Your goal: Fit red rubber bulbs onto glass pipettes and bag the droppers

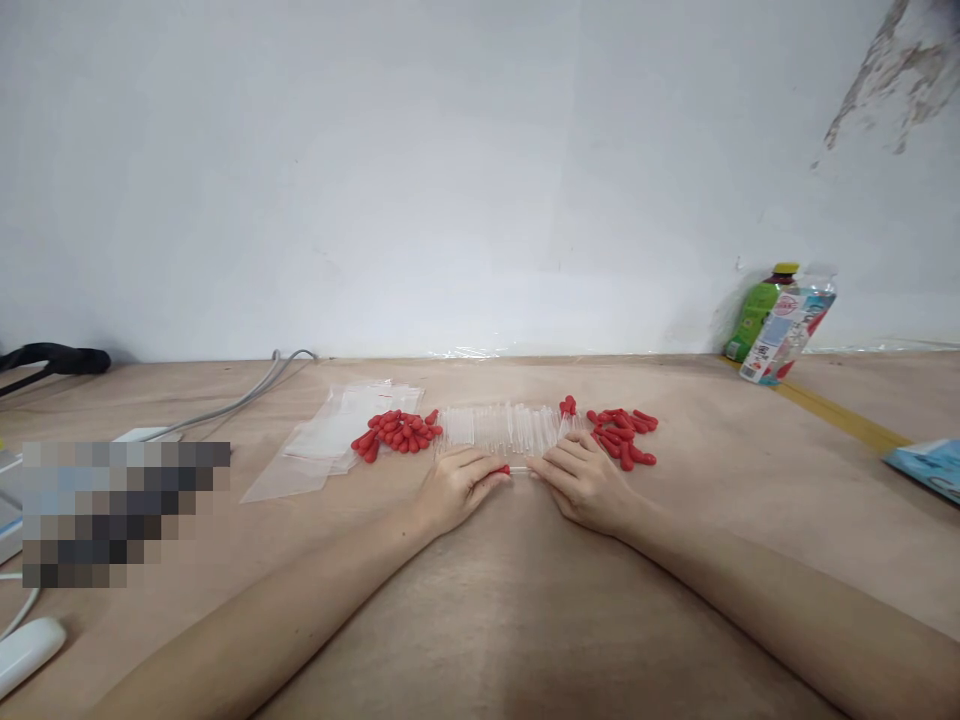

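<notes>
Between thumb and fingers, my left hand (459, 490) pinches a small red rubber bulb (505, 469), most of it hidden by the fingertips. A thin clear tube (519, 470) runs from the bulb to my right hand (589, 485), whose closed fingers grip its other end. Whether the tube sits inside the bulb is too small to tell. Just behind the hands lies a row of clear tubes (499, 430). One pile of red bulbs (403, 434) is left of the row; more red pieces (624, 432) lie to its right, beyond my right hand.
Clear plastic bags (300, 450) spread under and beside the left pile. A grey cable (247, 398) and a white object (30, 650) are at left. Two drink bottles (789, 335) stand by the wall, near yellow tape (847, 415). A blue packet (930, 465) lies far right.
</notes>
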`<state>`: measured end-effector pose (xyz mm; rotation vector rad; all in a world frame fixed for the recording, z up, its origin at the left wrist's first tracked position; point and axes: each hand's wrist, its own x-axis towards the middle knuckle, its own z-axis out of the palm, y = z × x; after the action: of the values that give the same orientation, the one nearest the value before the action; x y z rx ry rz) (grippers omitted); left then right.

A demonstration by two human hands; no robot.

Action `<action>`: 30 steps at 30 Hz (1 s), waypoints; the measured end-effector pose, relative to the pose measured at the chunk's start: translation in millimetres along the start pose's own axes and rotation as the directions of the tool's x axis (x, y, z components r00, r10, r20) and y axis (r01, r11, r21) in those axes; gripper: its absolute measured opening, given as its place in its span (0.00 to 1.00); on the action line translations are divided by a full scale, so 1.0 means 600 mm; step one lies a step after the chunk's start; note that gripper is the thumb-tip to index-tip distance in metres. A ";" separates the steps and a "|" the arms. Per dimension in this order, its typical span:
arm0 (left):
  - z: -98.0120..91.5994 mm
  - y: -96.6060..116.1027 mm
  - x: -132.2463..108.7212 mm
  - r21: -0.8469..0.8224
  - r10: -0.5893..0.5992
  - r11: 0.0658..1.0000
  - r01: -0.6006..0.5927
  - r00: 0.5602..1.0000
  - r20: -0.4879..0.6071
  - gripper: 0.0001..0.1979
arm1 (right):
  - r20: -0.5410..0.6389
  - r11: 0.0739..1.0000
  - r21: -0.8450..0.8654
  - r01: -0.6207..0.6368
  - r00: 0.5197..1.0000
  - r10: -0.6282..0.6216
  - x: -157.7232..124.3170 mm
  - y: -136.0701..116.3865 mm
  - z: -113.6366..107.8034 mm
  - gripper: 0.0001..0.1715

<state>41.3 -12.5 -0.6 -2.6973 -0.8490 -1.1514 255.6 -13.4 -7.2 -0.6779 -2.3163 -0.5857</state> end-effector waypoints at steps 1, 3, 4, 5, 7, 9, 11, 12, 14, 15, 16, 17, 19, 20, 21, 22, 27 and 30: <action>0.001 0.000 0.000 -0.004 0.010 1.000 -0.010 1.000 0.002 0.08 | 0.001 1.000 0.007 0.018 1.000 -0.018 0.000 0.001 0.001 0.14; 0.003 -0.001 -0.002 -0.010 0.027 1.000 -0.027 1.000 0.009 0.08 | -0.009 0.998 0.040 0.050 0.999 -0.050 0.001 0.002 0.003 0.15; 0.003 -0.001 -0.002 -0.012 0.038 0.999 -0.038 0.999 0.009 0.08 | -0.024 0.996 0.057 0.064 0.998 -0.063 0.001 0.003 0.004 0.14; 0.003 -0.001 -0.002 -0.014 0.052 0.999 -0.052 0.999 0.009 0.08 | -0.042 0.994 0.073 0.077 0.996 -0.074 0.001 0.004 0.005 0.14; 0.004 -0.002 -0.003 -0.016 0.083 0.996 -0.083 0.996 0.010 0.07 | -0.071 0.991 0.093 0.098 0.993 -0.092 0.001 0.005 0.008 0.13; 0.006 -0.003 -0.002 -0.013 0.116 0.993 -0.116 0.993 0.005 0.07 | -0.079 0.989 0.102 0.106 0.992 -0.098 0.000 0.005 0.011 0.13; 0.008 -0.006 0.000 0.002 0.150 0.989 -0.150 0.989 -0.006 0.07 | -0.070 0.989 0.107 0.101 0.993 -0.094 0.000 0.004 0.014 0.13; 0.009 -0.007 0.002 0.014 0.168 0.986 -0.168 0.986 -0.010 0.07 | -0.065 0.990 0.111 0.092 0.994 -0.085 0.000 0.003 0.016 0.13; 0.011 -0.012 0.005 0.049 0.197 0.979 -0.196 0.980 -0.013 0.08 | -0.048 0.991 0.125 0.053 0.998 -0.048 0.002 0.001 0.017 0.12; 0.010 -0.014 0.007 0.071 0.201 0.977 -0.200 0.979 -0.012 0.08 | -0.037 0.991 0.132 0.028 0.999 -0.023 0.003 0.001 0.017 0.11; 0.009 -0.016 0.009 0.098 0.197 0.976 -0.195 0.980 -0.014 0.08 | -0.026 0.991 0.136 0.004 1.000 0.000 0.005 0.000 0.016 0.11; 0.006 -0.018 0.010 0.128 0.183 0.976 -0.179 0.983 -0.023 0.08 | -0.021 0.990 0.136 -0.018 1.000 0.021 0.006 0.000 0.015 0.11; 0.000 -0.020 0.011 0.191 0.142 0.973 -0.130 0.988 -0.054 0.10 | -0.033 0.991 0.128 -0.038 0.999 0.043 0.007 0.001 0.013 0.10; -0.004 -0.021 0.011 0.216 0.126 0.970 -0.109 0.990 -0.067 0.10 | -0.050 0.992 0.123 -0.038 0.998 0.044 0.006 0.002 0.012 0.10; -0.006 -0.022 0.011 0.233 0.115 0.968 -0.096 0.991 -0.072 0.11 | -0.070 0.993 0.118 -0.033 0.997 0.042 0.005 0.004 0.012 0.10; -0.008 -0.022 0.010 0.239 0.109 0.967 -0.089 0.992 -0.070 0.11 | -0.090 0.993 0.113 -0.025 0.995 0.035 0.003 0.005 0.012 0.10; -0.006 -0.014 0.005 0.171 0.056 0.984 -0.050 0.998 -0.031 0.09 | -0.140 0.996 0.081 0.020 0.990 -0.009 -0.006 0.009 0.016 0.12; -0.004 -0.006 0.006 0.116 0.021 0.993 -0.019 1.000 -0.016 0.08 | -0.155 0.994 0.098 0.044 0.987 -0.029 -0.006 0.008 0.016 0.14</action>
<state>39.9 -8.5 2.9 -2.5932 -0.8564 -1.0847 256.6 -5.1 -15.5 -0.5253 -2.2019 -0.5150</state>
